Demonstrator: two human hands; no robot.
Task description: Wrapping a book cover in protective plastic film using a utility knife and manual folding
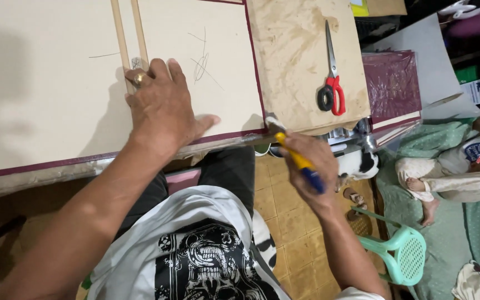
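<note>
Left hand [162, 108] spread flat on board [45, 94]; right hand [309, 166] grips knife [295, 156], blade at board's near corner, beside the left thumb

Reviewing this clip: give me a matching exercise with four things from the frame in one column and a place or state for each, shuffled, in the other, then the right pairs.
Things:
1. left hand
2. right hand
3. scissors
4. green plastic chair

Places or states:
A. lying shut on the brown board
B. standing on the tiled floor, lower right
C. pressed flat on the cream board, beside the thin strips
D. gripping a yellow-and-blue brush at the board's corner

Pairs: 1-C, 2-D, 3-A, 4-B
</note>
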